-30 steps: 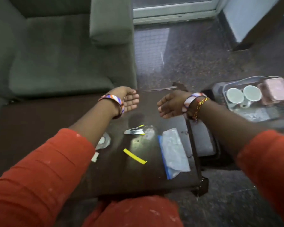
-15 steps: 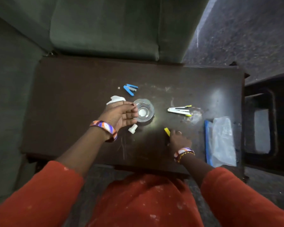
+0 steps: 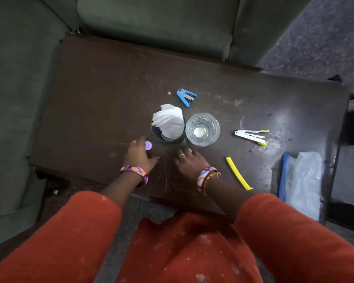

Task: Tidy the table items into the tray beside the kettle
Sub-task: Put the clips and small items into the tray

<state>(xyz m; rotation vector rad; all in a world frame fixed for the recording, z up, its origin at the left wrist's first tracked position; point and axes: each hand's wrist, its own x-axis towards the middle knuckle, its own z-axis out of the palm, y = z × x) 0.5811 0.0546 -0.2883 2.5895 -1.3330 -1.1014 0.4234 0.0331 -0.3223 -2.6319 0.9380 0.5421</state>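
On the dark wooden table (image 3: 94, 103) a dark cup (image 3: 157, 134) stuffed with white tissue (image 3: 169, 120) stands next to an empty clear glass (image 3: 202, 129). My left hand (image 3: 140, 155) rests just in front of the cup, its fingertips closed on a small purple cap (image 3: 148, 145). My right hand (image 3: 188, 161) lies flat on the table below the clear glass, fingers spread, holding nothing. A blue stapler (image 3: 186, 97) lies behind the cups. To the right are a white and yellow stapler (image 3: 250, 135) and a yellow strip (image 3: 238, 173). Tray and kettle are out of view.
A clear plastic bag with a blue edge (image 3: 300, 180) lies at the table's right end. A green sofa (image 3: 155, 23) runs along the far side and the left. The table's near edge is just behind my wrists. Dark floor shows at the top right.
My view swung left and down, so the tray left the frame. My left hand drew back from the glass to the purple cap. My right hand moved left, off the yellow strip.
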